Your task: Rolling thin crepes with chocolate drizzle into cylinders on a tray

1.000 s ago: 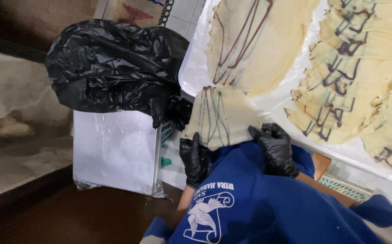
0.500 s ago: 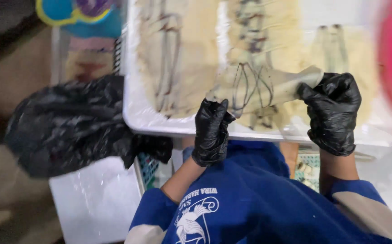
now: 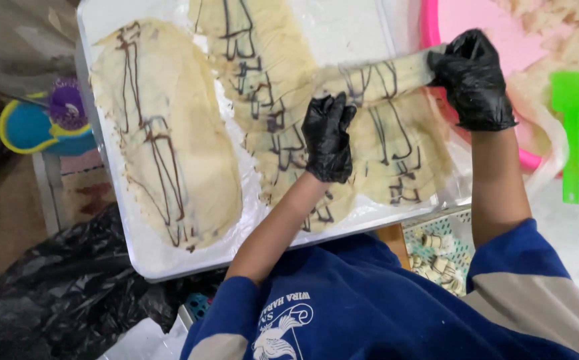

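White tray (image 3: 169, 257) edge: right hand (image 3: 473, 80) pinches crepe (image 3: 383, 80), left hand (image 3: 329, 137) presses flat.

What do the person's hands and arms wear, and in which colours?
Both hands, the left hand and the right hand, wear glossy black gloves ending at the wrist. The forearms are bare. The sleeves are blue with a beige band.

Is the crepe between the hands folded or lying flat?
Folded: the crepe forms a narrow band between left hand and right hand, above flat ones.
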